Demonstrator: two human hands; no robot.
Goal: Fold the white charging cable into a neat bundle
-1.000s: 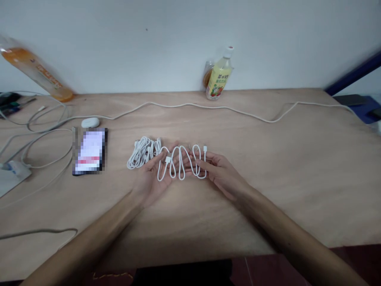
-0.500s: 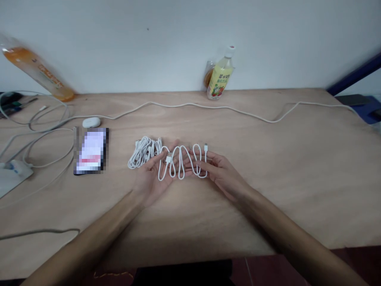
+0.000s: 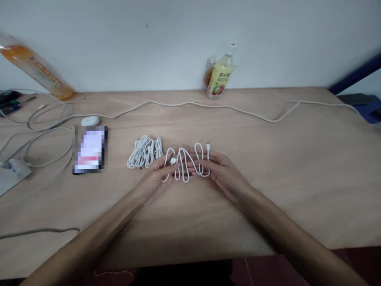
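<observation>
While the L hand (image 3: 156,176) has thumb & fingers clamped on the USB-plug (image 3: 173,160) end of a white cable (image 3: 186,181), the R hand (image 3: 223,171) pinches the other end btwn thumb & fingers, small connector (image 3: 208,147) poking up; cable's looped zigzag across both hands, over the table (image 3: 282,171). Bundled white cables (image 3: 143,153) lie just beyond the L hand, w/ a lit phone (image 3: 89,153) (pixelated) further L & a yellow-label bottle (image 3: 220,81) at back, nr the wall (image 3: 149,59).
</observation>
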